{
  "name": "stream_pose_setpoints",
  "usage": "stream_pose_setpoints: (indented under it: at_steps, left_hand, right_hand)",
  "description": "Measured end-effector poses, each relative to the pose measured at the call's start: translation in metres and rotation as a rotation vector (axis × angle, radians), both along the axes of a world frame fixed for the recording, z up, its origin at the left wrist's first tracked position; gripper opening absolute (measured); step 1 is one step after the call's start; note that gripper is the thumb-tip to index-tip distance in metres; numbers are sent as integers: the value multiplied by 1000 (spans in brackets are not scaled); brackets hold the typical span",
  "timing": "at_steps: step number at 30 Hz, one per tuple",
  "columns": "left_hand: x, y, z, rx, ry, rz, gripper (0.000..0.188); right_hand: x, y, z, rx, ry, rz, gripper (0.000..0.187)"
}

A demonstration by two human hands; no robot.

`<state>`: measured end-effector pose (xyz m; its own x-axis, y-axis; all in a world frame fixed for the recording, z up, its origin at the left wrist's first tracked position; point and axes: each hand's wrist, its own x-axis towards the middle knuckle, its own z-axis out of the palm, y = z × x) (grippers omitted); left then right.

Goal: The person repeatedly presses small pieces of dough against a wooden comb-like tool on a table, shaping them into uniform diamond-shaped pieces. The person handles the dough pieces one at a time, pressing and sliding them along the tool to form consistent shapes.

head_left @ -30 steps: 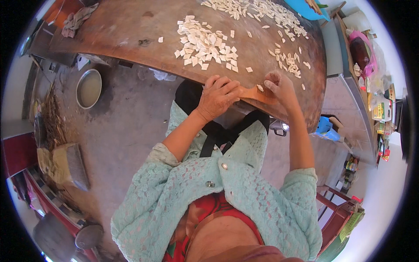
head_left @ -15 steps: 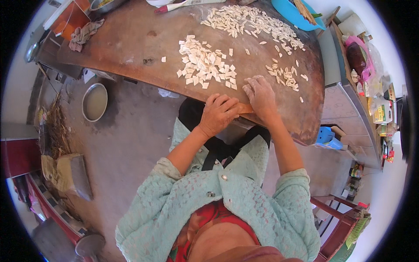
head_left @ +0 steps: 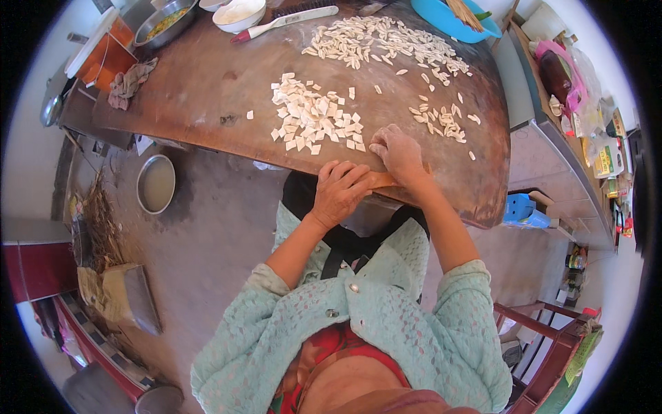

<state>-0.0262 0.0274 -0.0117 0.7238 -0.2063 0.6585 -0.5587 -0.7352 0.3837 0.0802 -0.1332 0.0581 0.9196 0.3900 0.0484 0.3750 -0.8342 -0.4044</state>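
Note:
At the table's near edge my left hand (head_left: 340, 191) is closed on an orange-brown wooden comb (head_left: 383, 181), holding it flat against the table. Its teeth show just past my right wrist. My right hand (head_left: 398, 153) lies across the comb with fingers bent and drawn together; whatever is under them is hidden. Left of that hand lies a loose pile of small floury dough squares (head_left: 314, 117). Shaped dough pieces, small and curled, form a small group (head_left: 441, 121) to the right and a large spread (head_left: 386, 40) farther back.
The brown wooden table (head_left: 186, 96) has a curved right end. Toward its back are a brush (head_left: 289, 22), a white bowl of flour (head_left: 239, 14), a metal pan (head_left: 165, 22) and a blue basin (head_left: 455, 24). A cloth (head_left: 131, 83) hangs at the left edge. A metal basin (head_left: 156, 184) stands on the floor.
My right hand's fingers have curled inward, and more comb teeth show past the wrist. My left hand stays on the comb. The view has shifted slightly, showing more of the table's back.

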Motion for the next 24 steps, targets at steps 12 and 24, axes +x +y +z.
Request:
stream_pose_setpoints:
  at_steps: [12,24]
  left_hand:
    - [1,-1,-6,-12,-22,12,33]
    - [1,0,-5,-26,-11,12,33]
  right_hand:
    - [-27,-53,18,99,4,318,12]
    - [-1,-66,-7,136,5,-103,59]
